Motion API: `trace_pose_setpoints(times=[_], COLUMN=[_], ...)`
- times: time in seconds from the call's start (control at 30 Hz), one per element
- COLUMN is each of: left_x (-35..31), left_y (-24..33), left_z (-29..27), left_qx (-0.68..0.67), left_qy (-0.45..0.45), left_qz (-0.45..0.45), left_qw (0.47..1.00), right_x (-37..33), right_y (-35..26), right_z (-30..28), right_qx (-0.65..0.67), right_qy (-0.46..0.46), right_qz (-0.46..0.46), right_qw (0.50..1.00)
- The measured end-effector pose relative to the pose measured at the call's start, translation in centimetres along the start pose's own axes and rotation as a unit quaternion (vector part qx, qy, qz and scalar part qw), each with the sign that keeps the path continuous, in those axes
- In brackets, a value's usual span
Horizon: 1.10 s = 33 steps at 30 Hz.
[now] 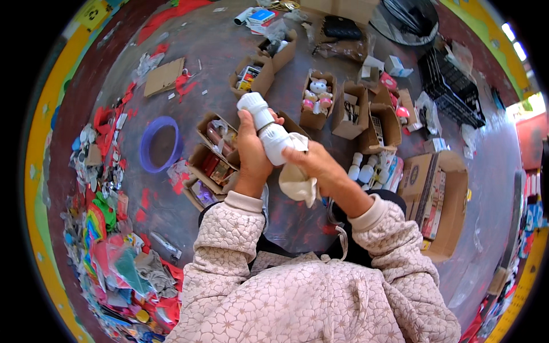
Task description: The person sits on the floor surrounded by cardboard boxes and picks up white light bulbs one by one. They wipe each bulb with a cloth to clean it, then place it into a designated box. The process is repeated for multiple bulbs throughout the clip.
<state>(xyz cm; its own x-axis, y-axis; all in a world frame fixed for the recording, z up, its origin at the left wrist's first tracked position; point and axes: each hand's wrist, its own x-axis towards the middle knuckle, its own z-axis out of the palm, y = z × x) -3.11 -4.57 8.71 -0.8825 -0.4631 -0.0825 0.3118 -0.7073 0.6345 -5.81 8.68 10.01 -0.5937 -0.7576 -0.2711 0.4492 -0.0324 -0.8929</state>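
My left hand [252,146] is wrapped round a white plastic bottle [273,140], which is held tilted in front of me with its ribbed white top end pointing up and to the left. A cream cloth [300,182] is gripped in my right hand [320,168], pressed against the bottle's lower end, and part of it hangs down. My fingers and the cloth hide some of the bottle. Similar white bottles [366,171] are beside my right knee, next to colourful packets.
Small open cardboard boxes stand ahead, one with toy figures [319,91]. A purple basin [143,146] sits at left, near a heap of mixed scraps [123,251]. At right are a large cardboard box [452,211] and a black crate [452,86].
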Motion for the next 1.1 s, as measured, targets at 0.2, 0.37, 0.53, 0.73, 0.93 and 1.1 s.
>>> trace_pose_setpoints(times=[0.2, 0.37, 0.53, 0.73, 0.93, 1.1], left_x=[-0.8, -1.5, -1.6, -1.5, -1.9, -1.9], left_y=[0.8, 0.8, -0.3, 0.0, 0.4, -0.9], left_z=[0.9, -0.3, -0.3, -0.8, -0.2, 0.8], left_qx=[0.004, -0.098, -0.126, -0.066, -0.073, -0.021], left_qy=[-0.059, -0.083, -0.091, -0.109, -0.127, -0.097], left_qz=[-0.008, -0.135, -0.184, -0.141, -0.129, -0.134], left_qw=[0.998, 0.982, 0.971, 0.982, 0.981, 0.986], right_x=[0.0, -0.1, 0.3, -0.1, 0.0, 0.4], right_y=[-1.5, -1.7, -0.9, -1.8, -4.8, -3.4], right_z=[-0.8, -0.4, -0.7, -0.8, -4.6, -1.7], right_qx=[-0.086, -0.533, -0.552, -0.562, -0.069, -0.451], right_qy=[0.065, 0.216, 0.212, 0.191, 0.276, 0.255], right_qz=[-0.072, -0.356, -0.389, -0.362, -0.217, -0.49], right_qw=[0.992, 0.737, 0.706, 0.719, 0.934, 0.701])
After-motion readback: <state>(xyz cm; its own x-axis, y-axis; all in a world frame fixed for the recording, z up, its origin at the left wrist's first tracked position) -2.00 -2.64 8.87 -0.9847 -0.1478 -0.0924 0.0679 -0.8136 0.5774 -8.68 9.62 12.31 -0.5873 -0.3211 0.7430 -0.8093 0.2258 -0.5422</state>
